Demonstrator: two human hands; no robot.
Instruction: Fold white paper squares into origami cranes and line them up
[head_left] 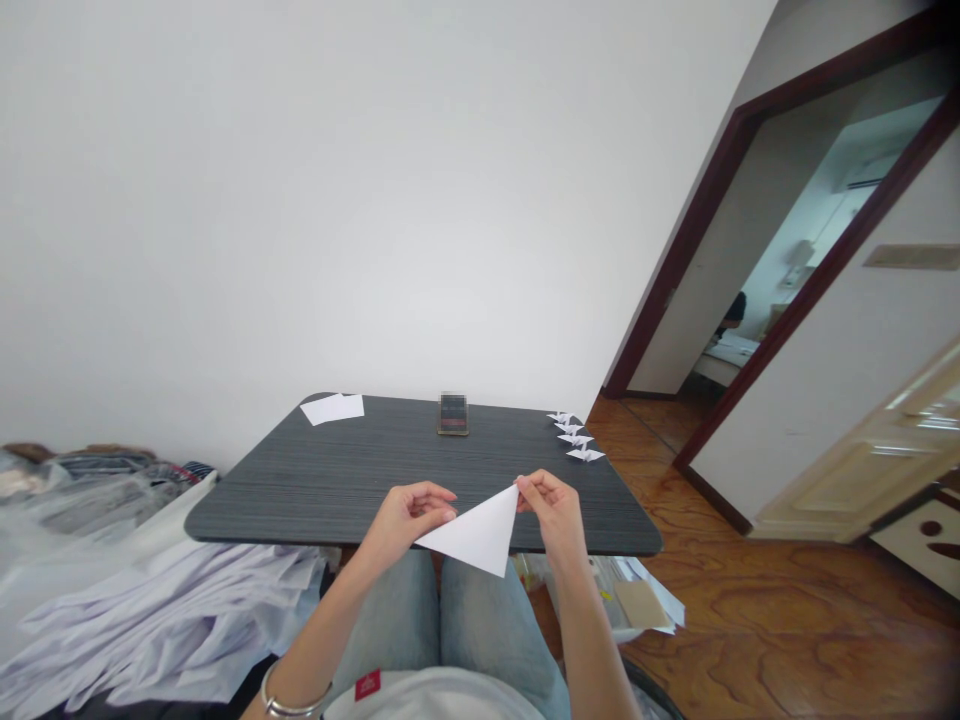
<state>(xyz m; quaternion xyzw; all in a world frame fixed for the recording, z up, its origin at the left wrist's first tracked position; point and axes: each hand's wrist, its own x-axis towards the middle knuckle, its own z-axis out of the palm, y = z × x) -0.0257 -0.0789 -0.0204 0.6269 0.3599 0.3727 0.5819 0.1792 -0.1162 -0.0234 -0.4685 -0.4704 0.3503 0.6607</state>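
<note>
I hold a white paper folded into a triangle over the near edge of a dark grey table. My left hand pinches its left corner. My right hand pinches the upper right corner. The triangle's lowest tip points down toward my lap. Both hands are closed on the paper.
A stack of white paper sheets lies at the table's far left. A small dark phone-like object stands at the far middle. Several folded paper cranes line the far right edge. Crumpled cloth and plastic fill the left; an open doorway is at the right.
</note>
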